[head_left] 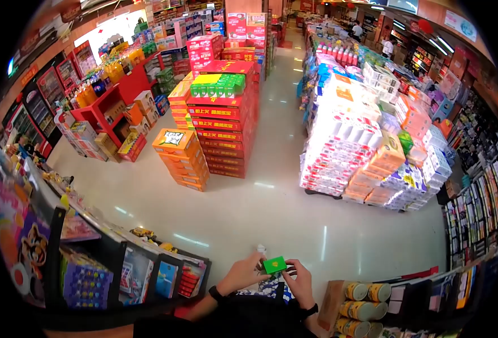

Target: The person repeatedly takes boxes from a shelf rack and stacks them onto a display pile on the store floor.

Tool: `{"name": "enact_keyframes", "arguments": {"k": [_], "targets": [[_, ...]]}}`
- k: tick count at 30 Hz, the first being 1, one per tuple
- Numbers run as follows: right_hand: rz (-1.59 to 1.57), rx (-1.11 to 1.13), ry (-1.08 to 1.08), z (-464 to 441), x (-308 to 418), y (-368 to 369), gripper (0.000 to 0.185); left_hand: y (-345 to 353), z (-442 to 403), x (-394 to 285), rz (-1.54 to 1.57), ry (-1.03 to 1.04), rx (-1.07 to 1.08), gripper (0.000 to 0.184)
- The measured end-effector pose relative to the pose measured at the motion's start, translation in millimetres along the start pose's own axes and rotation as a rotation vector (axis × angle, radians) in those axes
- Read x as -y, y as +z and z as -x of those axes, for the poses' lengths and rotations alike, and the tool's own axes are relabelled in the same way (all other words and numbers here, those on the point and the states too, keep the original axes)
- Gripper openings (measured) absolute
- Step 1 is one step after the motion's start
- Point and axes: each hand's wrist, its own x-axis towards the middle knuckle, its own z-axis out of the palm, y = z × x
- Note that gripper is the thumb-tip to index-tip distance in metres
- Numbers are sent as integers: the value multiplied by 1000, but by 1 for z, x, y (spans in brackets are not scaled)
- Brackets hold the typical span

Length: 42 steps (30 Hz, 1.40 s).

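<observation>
A small green box (275, 265) with a yellow mark on its face is held in front of my body. My left hand (243, 276) grips its left end with bent fingers and thumb. On the opposite end, the fingers of my right hand (299, 279) are closed against the box. Dark bands sit on both wrists. Below the box is a blue, white and black patterned thing (271, 288), partly covered by my hands. A small white thing (261, 248) shows just beyond my left hand, too small to name.
Ahead stands a tall stack of red cartons (220, 127) beside orange cartons (180, 159). Wrapped paper packs (342, 135) are piled to the right of the aisle floor (271, 208). A shelf counter (147, 248) lies at left, yellow cans (357, 308) at near right.
</observation>
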Motion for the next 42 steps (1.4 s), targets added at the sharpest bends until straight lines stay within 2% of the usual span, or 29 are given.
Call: {"name": "enact_keyframes", "arguments": {"k": [7,12,16,18,20,25,31,32,35,38,42], "targets": [[33,147,-108,-171,22,4,32,-69,-112,14,-126,73,-208,57],[72,215,-285,-284,43,21,39,-120,-171,25,-117,-28,-329,55],[131,276,-328,-343,63,40,45,-155,-205,28,111,-133,-425,57],[131,328,-341,-371,65,52,46,-172,-221,38,74,-149,-435,57],[138,385,-342,-398,63,67,45,-187,-237,53,81,-202,-435,58],[165,402,-386,-471,77,110,42,-240,-284,100,134,-177,-473,57],[167,382,-435,-587,135,176,42,-357,-355,161,145,-79,-538,60],[156,368,-440,-604,144,188,43,-376,-363,165,215,-156,-517,58],[133,342,-493,-656,152,231,42,-424,-387,184,268,-82,-600,53],[113,392,-510,-692,181,260,40,-462,-401,197,331,-89,-649,48],[68,454,-471,-727,202,294,36,-501,-407,220,345,-195,-675,49]]}}
